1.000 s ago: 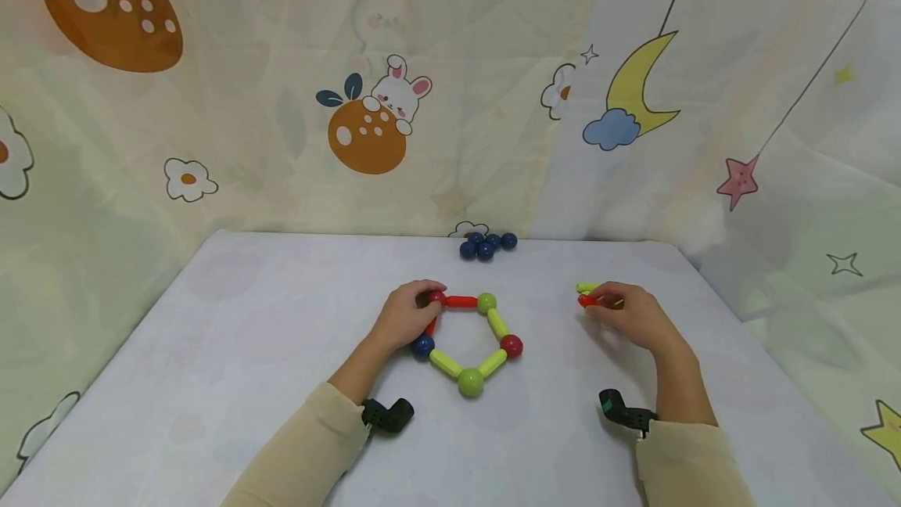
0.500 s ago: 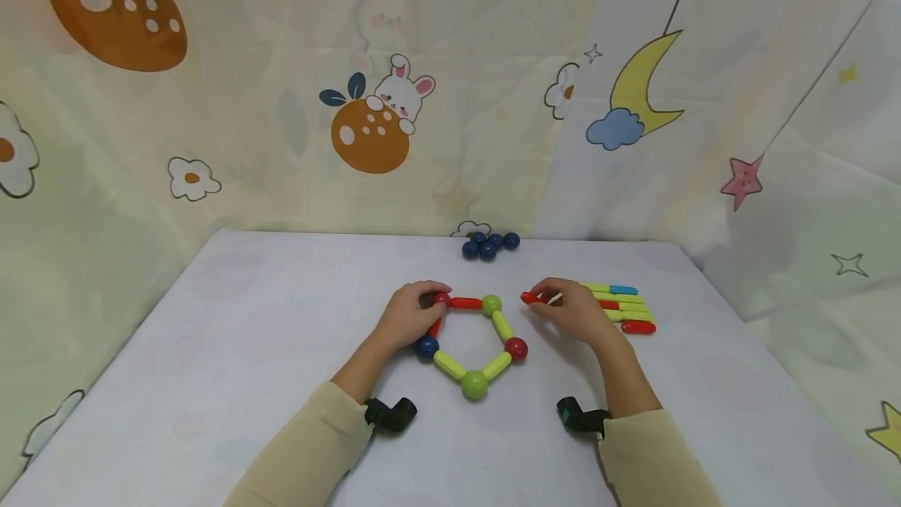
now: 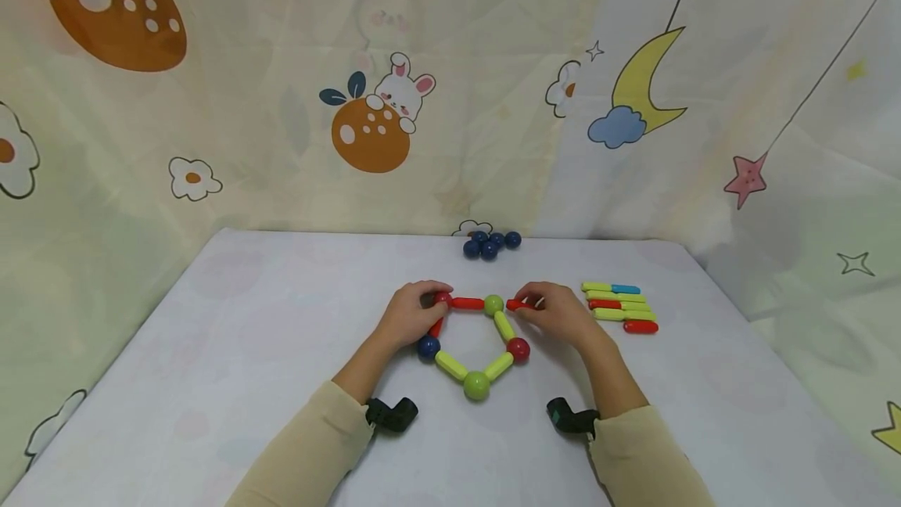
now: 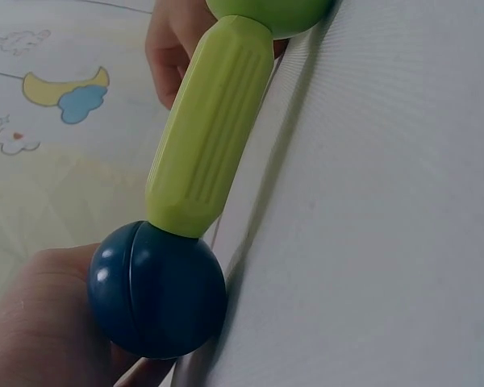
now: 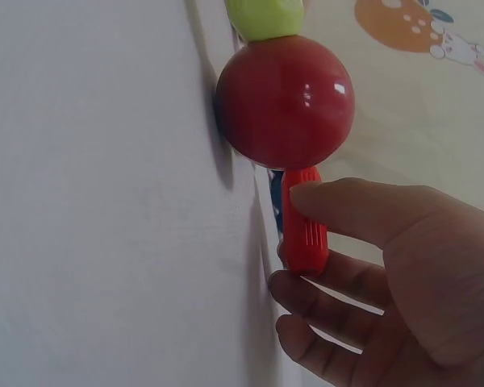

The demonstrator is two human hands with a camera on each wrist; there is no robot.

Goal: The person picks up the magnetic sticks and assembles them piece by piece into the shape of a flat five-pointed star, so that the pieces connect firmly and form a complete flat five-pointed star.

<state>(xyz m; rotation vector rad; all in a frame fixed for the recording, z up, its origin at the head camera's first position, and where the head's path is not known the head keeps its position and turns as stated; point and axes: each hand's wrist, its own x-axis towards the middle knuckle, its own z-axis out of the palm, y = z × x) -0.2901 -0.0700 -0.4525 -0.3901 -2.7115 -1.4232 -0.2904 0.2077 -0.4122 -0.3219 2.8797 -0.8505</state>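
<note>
A ring of coloured balls and rods lies on the white table. My left hand (image 3: 407, 318) grips the red ball (image 3: 443, 299) at its upper left corner, partly covering it. A blue ball (image 3: 428, 347) sits just below that hand; the left wrist view shows it joined to a yellow-green rod (image 4: 214, 129). Between thumb and fingers, my right hand (image 3: 559, 313) pinches a red rod (image 5: 306, 238). Its tip is right beside the upper right green ball (image 3: 494, 304). Another red ball (image 3: 518, 350) forms the ring's right corner, and a green ball (image 3: 476, 386) the near one.
Several yellow-green, red and blue rods (image 3: 619, 297) lie in rows right of my right hand. Several dark blue balls (image 3: 489, 250) cluster at the table's back edge. A patterned cloth (image 3: 281, 100) hangs behind the table (image 3: 176, 382).
My right hand has moved left from the rod rows with the red rod, up to the green ball, uncovering the rows. My left hand keeps its grip on the red ball.
</note>
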